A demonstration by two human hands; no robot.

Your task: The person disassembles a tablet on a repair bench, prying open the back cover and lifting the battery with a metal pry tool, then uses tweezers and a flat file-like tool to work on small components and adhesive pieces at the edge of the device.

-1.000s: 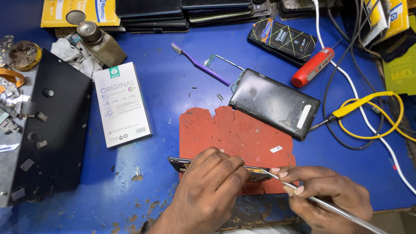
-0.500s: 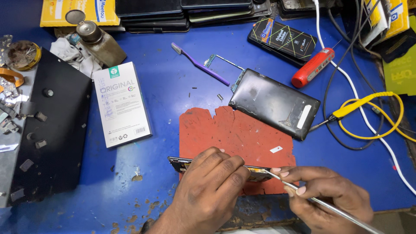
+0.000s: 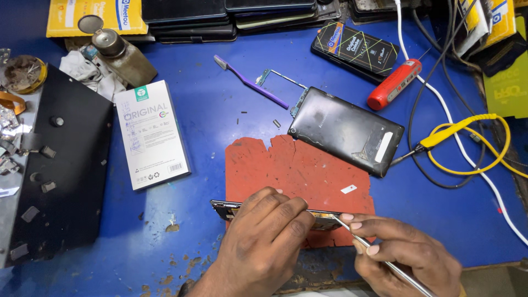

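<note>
- Your left hand (image 3: 264,242) comes in from the bottom edge, back of the hand up, fingers curled down and pressed together on the phone frame (image 3: 225,208) that stands on its long edge at the near side of the red mat (image 3: 297,170).
- The frame runs left to right; its dark left end sticks out past your knuckles, and the rest is hidden under your fingers.
- Your right hand (image 3: 404,253) lies low at the bottom right, wrist out of view, thumb and fingers pinched around a thin metal tool (image 3: 379,258).
- The tool slants up and to the left, and its tip meets the frame just right of your left fingertips.
- Your two hands sit close, nearly touching at the frame.
- Beyond the mat lies a black phone back (image 3: 346,132), tilted, its near corner on the mat's far edge.
- A purple toothbrush (image 3: 250,82) and a red screwdriver (image 3: 393,85) lie farther off on the blue table (image 3: 209,126).
- A white box (image 3: 151,135) lies to the left of the mat, and a black metal block (image 3: 60,165) lies beyond it near the left edge.
- A yellow cable (image 3: 467,124) loops at the right.
</note>
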